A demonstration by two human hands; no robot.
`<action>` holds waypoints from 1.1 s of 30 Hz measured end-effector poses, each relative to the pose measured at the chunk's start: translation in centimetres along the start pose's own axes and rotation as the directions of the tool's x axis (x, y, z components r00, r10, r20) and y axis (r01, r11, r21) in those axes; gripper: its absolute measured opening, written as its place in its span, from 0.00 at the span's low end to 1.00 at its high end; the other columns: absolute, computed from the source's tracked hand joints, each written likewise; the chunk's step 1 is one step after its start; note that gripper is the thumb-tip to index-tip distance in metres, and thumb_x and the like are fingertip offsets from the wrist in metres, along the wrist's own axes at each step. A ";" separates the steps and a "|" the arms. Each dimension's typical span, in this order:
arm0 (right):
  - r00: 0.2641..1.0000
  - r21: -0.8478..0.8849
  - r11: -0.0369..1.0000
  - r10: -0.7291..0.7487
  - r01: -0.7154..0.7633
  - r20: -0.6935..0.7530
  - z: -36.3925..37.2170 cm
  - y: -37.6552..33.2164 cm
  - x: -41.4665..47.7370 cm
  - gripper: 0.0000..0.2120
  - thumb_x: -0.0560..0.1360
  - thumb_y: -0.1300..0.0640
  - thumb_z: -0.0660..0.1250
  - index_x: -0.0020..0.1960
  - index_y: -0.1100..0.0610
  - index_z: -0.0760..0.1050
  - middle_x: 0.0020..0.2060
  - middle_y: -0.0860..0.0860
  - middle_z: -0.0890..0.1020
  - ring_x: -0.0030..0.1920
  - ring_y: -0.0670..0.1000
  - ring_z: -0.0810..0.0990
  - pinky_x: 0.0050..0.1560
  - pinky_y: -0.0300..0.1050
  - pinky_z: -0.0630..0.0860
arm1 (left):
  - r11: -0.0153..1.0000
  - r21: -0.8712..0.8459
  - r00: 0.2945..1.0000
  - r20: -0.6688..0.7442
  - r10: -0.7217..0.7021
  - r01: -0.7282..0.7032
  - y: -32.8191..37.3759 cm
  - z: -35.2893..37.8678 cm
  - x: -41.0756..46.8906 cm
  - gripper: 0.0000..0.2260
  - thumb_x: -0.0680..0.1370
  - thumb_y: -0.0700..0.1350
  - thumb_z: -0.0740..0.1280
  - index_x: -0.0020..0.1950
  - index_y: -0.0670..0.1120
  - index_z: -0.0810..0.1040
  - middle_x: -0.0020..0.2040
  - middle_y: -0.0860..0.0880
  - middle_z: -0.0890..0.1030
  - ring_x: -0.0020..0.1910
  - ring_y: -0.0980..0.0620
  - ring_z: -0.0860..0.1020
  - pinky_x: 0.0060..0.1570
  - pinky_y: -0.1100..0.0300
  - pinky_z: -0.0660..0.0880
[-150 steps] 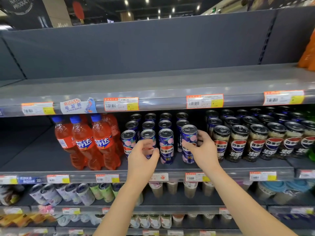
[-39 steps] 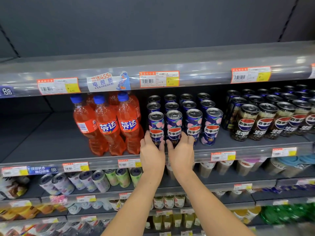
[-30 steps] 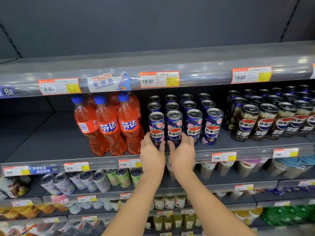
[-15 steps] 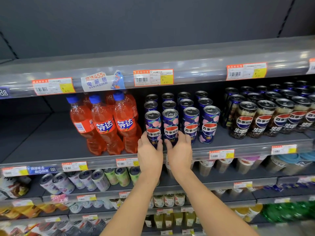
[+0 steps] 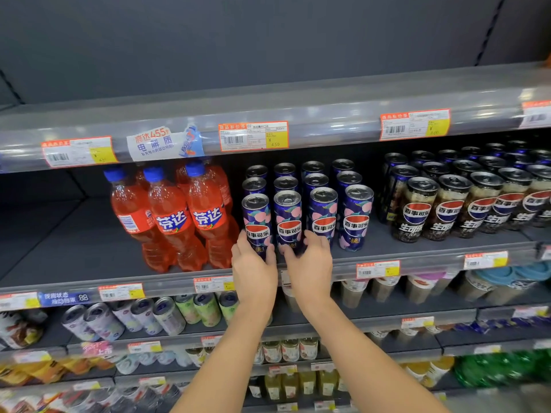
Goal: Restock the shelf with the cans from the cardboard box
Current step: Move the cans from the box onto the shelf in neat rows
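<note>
Purple cans [image 5: 288,222] are being squared at the shelf [image 5: 417,257] front, right of the bottles [image 5: 173,222]; left hand [image 5: 253,268] and right hand [image 5: 311,266] cupped on them. Box unseen. Next: release, fetch more.

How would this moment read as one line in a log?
step: straightening front row | left hand: on first purple peach cola can | right hand: on second can | cardboard box: unseen
</note>
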State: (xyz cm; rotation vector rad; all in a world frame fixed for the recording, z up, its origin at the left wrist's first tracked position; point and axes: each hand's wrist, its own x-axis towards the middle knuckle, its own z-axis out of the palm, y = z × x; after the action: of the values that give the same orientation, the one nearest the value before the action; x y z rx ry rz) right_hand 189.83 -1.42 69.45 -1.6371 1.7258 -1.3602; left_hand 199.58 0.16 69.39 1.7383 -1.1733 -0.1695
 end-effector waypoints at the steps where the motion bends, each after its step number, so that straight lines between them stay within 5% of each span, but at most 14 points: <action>1: 1.000 0.024 1.000 0.012 -0.012 -0.024 -0.5 0.2 -0.1 0.21 0.76 0.52 0.73 0.66 0.58 0.76 0.57 0.52 0.76 0.56 0.50 0.78 0.54 0.41 0.74 | 1.000 0.006 1.000 -0.004 -0.017 0.017 0.0 0.1 -0.1 0.30 0.79 0.47 0.72 0.77 0.42 0.65 0.64 0.41 0.75 0.62 0.40 0.76 0.58 0.50 0.74; 5: 0.986 0.103 0.994 0.048 -0.031 -0.162 -2.7 1.6 0.2 0.17 0.77 0.55 0.72 0.64 0.58 0.74 0.53 0.50 0.74 0.42 0.45 0.80 0.45 0.27 0.68 | 0.999 0.051 0.997 -0.082 0.005 -0.001 0.4 0.4 -1.4 0.31 0.76 0.46 0.75 0.74 0.39 0.67 0.66 0.40 0.73 0.64 0.41 0.72 0.63 0.49 0.71; 7: 0.982 0.107 0.994 0.059 -0.040 -0.180 -3.3 2.3 0.7 0.18 0.77 0.55 0.73 0.65 0.58 0.73 0.54 0.48 0.72 0.40 0.46 0.80 0.44 0.30 0.69 | 0.992 0.111 0.989 -0.127 0.075 -0.061 0.4 1.0 -2.3 0.27 0.75 0.47 0.76 0.68 0.39 0.71 0.62 0.41 0.75 0.59 0.42 0.73 0.59 0.48 0.73; 12: 0.992 -0.039 0.999 0.004 -0.009 -0.123 -2.9 3.6 1.3 0.21 0.78 0.50 0.71 0.67 0.57 0.72 0.56 0.52 0.78 0.51 0.53 0.81 0.51 0.47 0.78 | 0.969 0.240 0.985 -0.152 0.088 -0.050 0.9 2.4 -3.0 0.23 0.73 0.53 0.77 0.62 0.42 0.76 0.56 0.43 0.77 0.53 0.40 0.76 0.52 0.46 0.73; 20: 0.995 -0.038 0.999 0.023 -0.027 -0.096 -2.2 4.0 2.1 0.21 0.77 0.53 0.72 0.67 0.60 0.74 0.57 0.56 0.80 0.56 0.56 0.80 0.53 0.50 0.80 | 0.954 0.299 0.996 -0.082 0.043 -0.016 2.0 4.0 -2.6 0.24 0.77 0.59 0.70 0.66 0.46 0.77 0.57 0.47 0.82 0.57 0.43 0.78 0.54 0.46 0.72; 33: 0.993 0.027 0.999 0.037 -0.034 -0.108 -2.3 4.8 2.7 0.21 0.74 0.52 0.76 0.63 0.58 0.77 0.55 0.52 0.83 0.56 0.52 0.80 0.53 0.45 0.77 | 0.940 0.340 0.985 -0.150 0.084 -0.028 2.0 4.9 -2.7 0.19 0.75 0.56 0.73 0.62 0.47 0.80 0.53 0.49 0.85 0.54 0.44 0.81 0.49 0.48 0.70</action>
State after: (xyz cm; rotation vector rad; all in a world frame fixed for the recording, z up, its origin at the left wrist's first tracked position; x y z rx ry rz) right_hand 184.75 -3.76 67.31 -1.5373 1.7825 -1.4724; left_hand 194.07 -1.04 67.46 1.9702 -1.1790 0.2190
